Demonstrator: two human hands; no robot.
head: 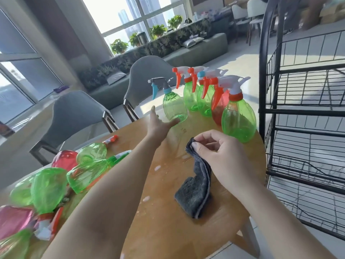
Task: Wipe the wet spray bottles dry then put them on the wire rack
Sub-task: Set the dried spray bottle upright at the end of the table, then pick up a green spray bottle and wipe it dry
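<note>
Several spray bottles stand upright at the far right of the round wooden table (pixel 168 212). Leftmost of them is a green bottle with a grey and blue trigger (pixel 174 106). My left hand (pixel 158 124) reaches out flat beside it, fingers straight, fingertips touching its base. Nearest stands a green bottle with an orange collar (pixel 239 120). My right hand (pixel 220 154) pinches the top of a grey cloth (pixel 197 187), whose lower end lies folded on the table. A heap of green and red bottles (pixel 56 180) lies on its side at the left.
A black wire rack (pixel 306 113) with several shelves stands right of the table. Two grey chairs (pixel 78 116) are at the table's far side. Water drops dot the tabletop around the cloth. A sofa and potted plants line the windows behind.
</note>
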